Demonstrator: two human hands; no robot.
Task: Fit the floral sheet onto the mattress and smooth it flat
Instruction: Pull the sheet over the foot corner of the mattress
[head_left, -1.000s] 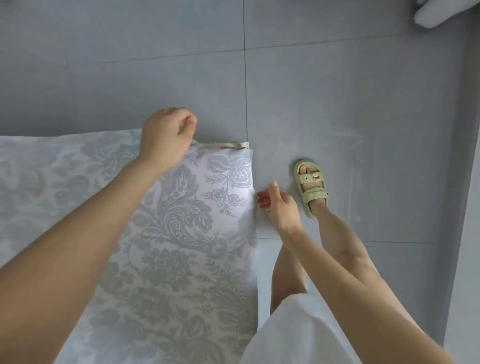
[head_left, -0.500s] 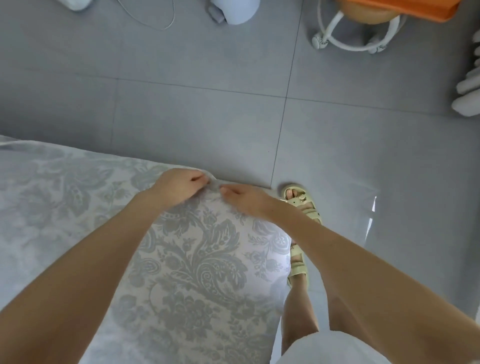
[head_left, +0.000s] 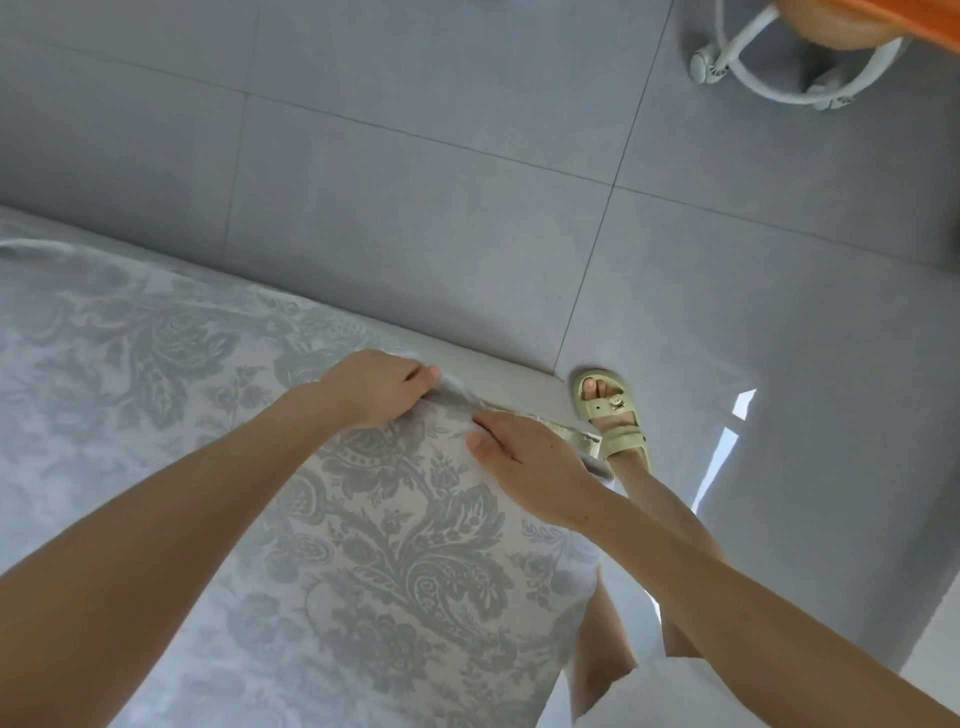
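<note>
Spreading from 6 to 9 o'clock, the floral sheet (head_left: 363, 545) is seen laid over the mattress (head_left: 498, 366). Its corner hem is pinched at centre by the left hand (head_left: 371, 387), grip clamped on fabric. Just toward 3 o'clock, the right hand (head_left: 524, 467) is closed over the same hem. Beyond, a bare mattress edge is shown, then a sandal (head_left: 613, 410) on the floor (head_left: 415, 208), and a white stool base (head_left: 779, 78) at 1 o'clock.

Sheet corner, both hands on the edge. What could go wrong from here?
1. The sheet edge is bunched between the left hand and right hand, with bare mattress showing beyond it; if a grip slips, the corner may pull back.
2. The strap sticking out at the corner could get trapped underneath and leave a lump.
3. The sandal stands close to that corner; the hem might snag on it.
</note>
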